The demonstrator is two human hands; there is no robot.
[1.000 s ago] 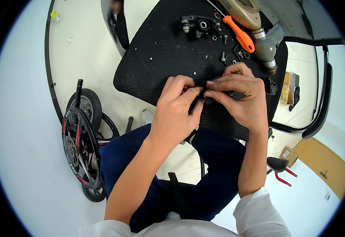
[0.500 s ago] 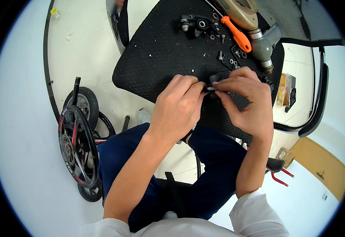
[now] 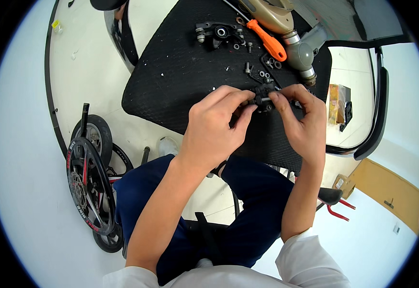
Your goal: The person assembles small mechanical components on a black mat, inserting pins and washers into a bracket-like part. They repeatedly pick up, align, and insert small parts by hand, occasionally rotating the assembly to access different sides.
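Note:
Above the near part of a black textured seat (image 3: 171,91), both my hands are closed around small parts. My left hand (image 3: 214,122) pinches a small black metal part (image 3: 258,93) between thumb and fingertips. A short silver pin (image 3: 266,99) sticks out of its right side, with my right hand (image 3: 303,120) pinching the outer end. Fingers hide much of the black part. Just beyond them lie several small bolts (image 3: 248,68) and washers (image 3: 262,74), beside a black hex key (image 3: 255,77).
A black brake caliper (image 3: 221,32) rests farther back. To its right are an orange-handled screwdriver (image 3: 267,41) and a beige-grey power tool (image 3: 298,53). Bike wheels (image 3: 89,187) stand on the floor at left. A chair armrest (image 3: 375,115) curves along the right.
The scene has shifted slightly left in view. My hands have moved a little apart, and the black part has turned, showing the silver pin between them.

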